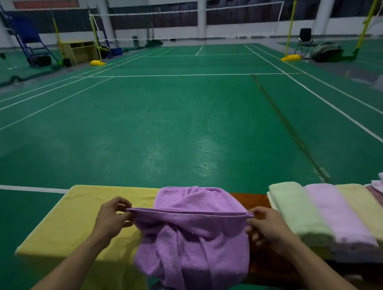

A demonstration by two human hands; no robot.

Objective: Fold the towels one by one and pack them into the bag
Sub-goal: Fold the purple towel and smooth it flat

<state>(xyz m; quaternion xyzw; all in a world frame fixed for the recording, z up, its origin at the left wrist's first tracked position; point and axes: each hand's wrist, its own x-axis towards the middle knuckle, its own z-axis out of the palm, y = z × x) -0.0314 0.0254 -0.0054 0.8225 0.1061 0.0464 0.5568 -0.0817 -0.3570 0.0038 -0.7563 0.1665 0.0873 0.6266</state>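
Both hands, left hand [113, 217] and right hand [266, 226], pinched the purple towel [194, 239] taut by its doubled edge (soft, limp, I judged); corners gave me the surest hold.

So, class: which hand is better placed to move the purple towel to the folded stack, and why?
Probably the right hand. It pinches the purple towel next to the folded stack; the left hand pinches the far end, over the yellow towel.
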